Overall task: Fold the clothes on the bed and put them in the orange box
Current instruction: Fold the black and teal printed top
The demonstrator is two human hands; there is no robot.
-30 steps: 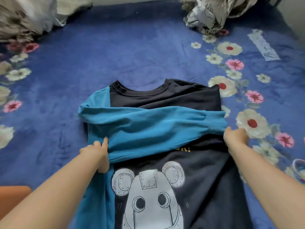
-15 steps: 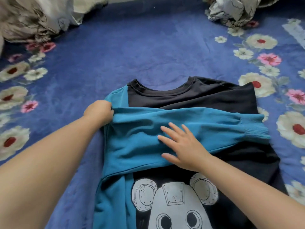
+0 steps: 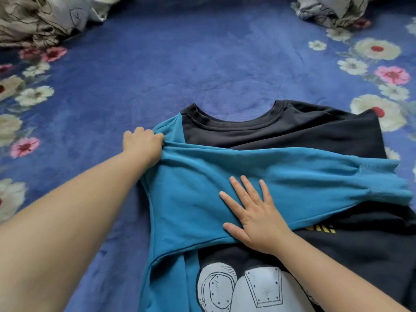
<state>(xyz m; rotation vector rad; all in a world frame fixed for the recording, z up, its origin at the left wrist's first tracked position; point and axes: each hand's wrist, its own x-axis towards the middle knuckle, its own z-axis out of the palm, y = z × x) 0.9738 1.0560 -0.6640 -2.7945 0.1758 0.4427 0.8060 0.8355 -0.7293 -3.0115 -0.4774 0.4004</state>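
Cotton print: grey-white robot-mouse graphic (image 3: 245, 289) at 6 o'clock, nearest us on the sweatshirt's dark front.
Sweatshirt: the black-and-teal sweatshirt (image 3: 281, 136) lies face up on the bed, centre to 4 o'clock, collar pointing to 12.
Right hand: the right hand (image 3: 254, 212) lies flat, fingers straight and spread, pressing the teal sleeve (image 3: 281, 176) down across the chest. Nothing clamped there, just a smoothing palm.
Sleeve: folded across toward 3 o'clock, ribbed cuff (image 3: 382, 181) reaching the garment's right edge.
Writing: a scrap of yellow lettering (image 3: 324, 228) peeks out below the sleeve, mostly covered, so I can't read it. No brand tag visible.
Left hand: up at 10 o'clock the left hand (image 3: 141, 143) has its fingers curled into the teal shoulder seam, bunching the cloth. The hands are well apart.
Handling: looks like soft, mid-weight knit, limp and clingy rather than slippery. It should crease where pressed and sag if lifted by one point. My call is to take it at shoulder and hem together.
Bed: blue plush blanket (image 3: 202, 64) with flower borders at 9 and 2 o'clock.
Far off: crumpled patterned bedding (image 3: 38, 21) at 11 o'clock and another bundle (image 3: 333, 10) at 1.
Orange box: out of shot.
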